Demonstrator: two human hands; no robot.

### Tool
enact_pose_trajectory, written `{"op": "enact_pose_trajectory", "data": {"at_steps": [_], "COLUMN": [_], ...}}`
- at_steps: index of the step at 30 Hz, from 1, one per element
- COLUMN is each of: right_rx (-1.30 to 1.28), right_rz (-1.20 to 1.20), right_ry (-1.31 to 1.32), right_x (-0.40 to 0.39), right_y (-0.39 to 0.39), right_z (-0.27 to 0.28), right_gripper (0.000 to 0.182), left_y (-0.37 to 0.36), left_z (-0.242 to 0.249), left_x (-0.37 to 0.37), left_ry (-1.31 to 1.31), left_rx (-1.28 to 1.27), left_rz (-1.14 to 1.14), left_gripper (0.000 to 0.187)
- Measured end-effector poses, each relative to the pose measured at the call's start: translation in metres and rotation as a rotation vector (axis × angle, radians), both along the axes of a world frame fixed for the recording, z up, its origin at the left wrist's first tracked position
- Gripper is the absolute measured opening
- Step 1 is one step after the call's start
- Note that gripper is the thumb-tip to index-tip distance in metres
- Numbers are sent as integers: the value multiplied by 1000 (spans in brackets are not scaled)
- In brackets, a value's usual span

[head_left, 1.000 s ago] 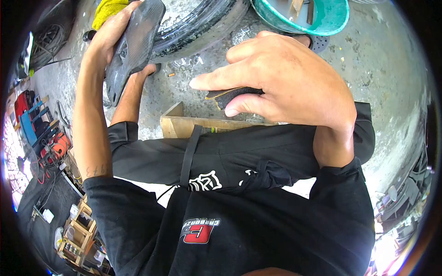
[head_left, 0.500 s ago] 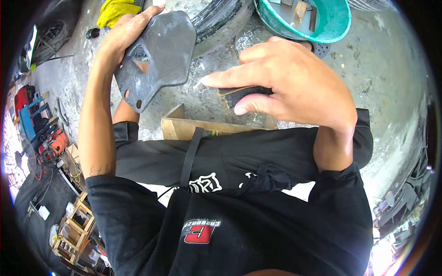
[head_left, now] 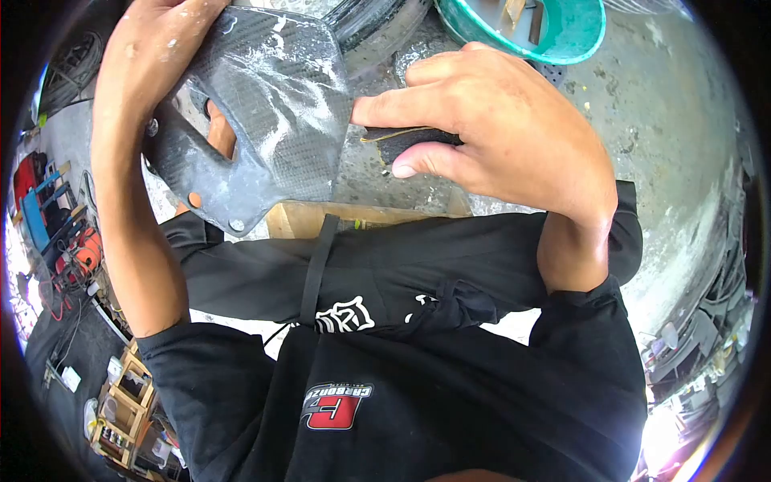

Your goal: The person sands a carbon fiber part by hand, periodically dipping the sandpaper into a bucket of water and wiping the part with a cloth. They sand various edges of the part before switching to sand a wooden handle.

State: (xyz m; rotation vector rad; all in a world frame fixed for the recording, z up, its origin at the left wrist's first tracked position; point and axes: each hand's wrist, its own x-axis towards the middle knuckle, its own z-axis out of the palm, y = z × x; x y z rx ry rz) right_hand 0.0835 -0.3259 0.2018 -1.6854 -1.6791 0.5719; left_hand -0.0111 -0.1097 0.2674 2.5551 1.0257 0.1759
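Note:
My left hand (head_left: 165, 40), at the upper left, grips the top edge of a dark carbon-patterned plate (head_left: 301, 104). The plate has a large cut-out, small holes at its lower end and white residue streaked over its face. Right of the plate, my right hand (head_left: 474, 120) holds a dark sanding block (head_left: 414, 146) between thumb and fingers. Its index fingertip is near the plate's right edge. Part of the block is hidden under the palm.
A teal basin (head_left: 590, 36) with water and small blocks stands at the top right, beside a tire (head_left: 373, 32). A wooden piece (head_left: 297, 223) lies by my legs. Wooden shelving (head_left: 124, 402) and an orange machine (head_left: 84, 253) are at the left.
The plate has come closer, lower and turned, so its streaked face shows more. My left hand moved up and left. My right hand shifted slightly up and left with the block.

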Motion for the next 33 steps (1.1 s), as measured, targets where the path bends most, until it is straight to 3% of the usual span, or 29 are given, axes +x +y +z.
{"op": "enact_pose_trajectory", "data": {"at_steps": [1, 5, 6, 12, 18, 21, 27, 33], "right_rx": [-3, 17, 6, 41, 45, 61, 53, 29], "right_rz": [1, 11, 17, 3, -4, 0, 6, -17], "right_ry": [0, -7, -13, -4, 2, 9, 3, 0], "right_x": [0, -1, -1, -2, -3, -3, 0, 3], "right_y": [0, -1, 0, -1, -1, 0, 2, 5], "right_z": [0, -1, 0, -2, -3, -4, -6, -12], "right_gripper": [44, 43, 43, 44, 45, 45, 45, 43], "left_y": [0, 1, -6, -12, -7, 0, -7, 2], "left_z": [-3, 3, 0, 5, 4, 11, 1, -9], "left_x": [-3, -2, -2, -3, -2, -3, -4, 2], "left_ry": [-44, -29, -57, -42, -42, 77, 88, 109], "left_rx": [66, -107, 15, 143, 104, -5, 253, 141], "left_rz": [-45, -36, -59, -93, -38, -52, -124, -76], "left_gripper": [46, 45, 46, 50, 51, 52, 57, 57]}}
